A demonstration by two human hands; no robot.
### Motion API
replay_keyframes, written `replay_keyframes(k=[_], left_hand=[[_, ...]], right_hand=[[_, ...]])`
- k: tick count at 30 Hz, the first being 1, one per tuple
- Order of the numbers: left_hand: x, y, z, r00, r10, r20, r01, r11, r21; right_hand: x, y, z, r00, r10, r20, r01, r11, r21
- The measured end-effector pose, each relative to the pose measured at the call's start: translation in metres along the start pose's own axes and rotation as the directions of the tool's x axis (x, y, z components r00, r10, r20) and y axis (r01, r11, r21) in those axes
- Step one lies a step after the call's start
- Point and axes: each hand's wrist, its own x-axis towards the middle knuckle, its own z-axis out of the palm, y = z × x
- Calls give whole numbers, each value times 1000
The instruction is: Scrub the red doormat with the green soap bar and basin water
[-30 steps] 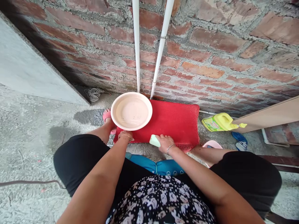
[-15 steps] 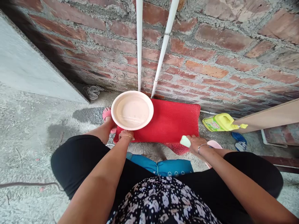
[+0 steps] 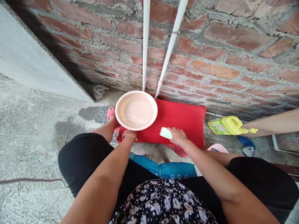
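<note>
A red mat [image 3: 179, 119], fuzzy in texture, lies spread in front of me by the wall. Standing on its left part is a pale pink basin [image 3: 118, 119] with clear water in it. My left hand [image 3: 129, 135] is closed on the mat's front edge, just below the basin. In my right hand [image 3: 177, 135] is a pale mint-green oblong block [image 3: 166, 133], held over the middle of the mat. Its underside is hidden, so I cannot tell whether it has bristles.
Two white pipes [image 3: 146, 46] run up the brick wall [image 3: 205, 56]. At the right are a yellow detergent jug [image 3: 225, 125], a blue slipper [image 3: 247, 145] and a board [image 3: 277, 121]. A grey rag [image 3: 98, 91] lies by the left slab [image 3: 35, 62]. Blue fabric [image 3: 177, 170] is below the mat.
My right hand has moved left along the mat with the mint-green block, from near the right front corner to the middle. My left hand stays at the front edge. The view has shifted slightly.
</note>
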Motion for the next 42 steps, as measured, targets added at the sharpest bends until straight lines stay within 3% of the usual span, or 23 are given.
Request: replay_keyframes(k=[4,7,9,12,16,19,23,27,30,33,39,42], left_hand=[[0,1,0,1000,4,3,-4,1000,0],[1,1,0,1000,6,-6,-6,1000,4],[1,1,2,1000,-7,-12,7,1000,1],[3,1,3,999,-30,-13,30,999,-18],[4,1,4,999,-32,-9,32,999,-21],[5,1,3,999,-37,13,37,999,-21],[7,2,3,999,-23,23,23,1000,-9],[7,3,4,1000,-8,3,8,1000,-5],[5,3,3,1000,-17,-6,16,1000,-16],[2,4,0,999,-38,-4,38,999,-25],[1,4,-3,998,-61,10,61,998,-24],[2,4,-2,998,-67,15,67,997,-35]], right_hand=[[-41,96,4,962,253,105,-239,962,-128],[-52,112,-4,941,321,109,-302,939,-164],[-43,89,-11,964,253,83,-243,964,-112],[-12,22,-19,999,52,-6,-52,999,-3],[31,-62,-23,986,-137,-99,142,988,54],[45,-73,-21,982,-164,-96,169,984,50],[33,-10,-16,996,-80,-49,80,997,15],[4,73,-18,977,195,81,-185,976,-116],[-9,95,-27,947,304,105,-284,943,-176],[-5,71,-38,973,219,67,-215,975,-63],[38,-32,-41,996,-18,-85,28,992,122],[52,-49,-32,995,-44,-94,59,985,163]])
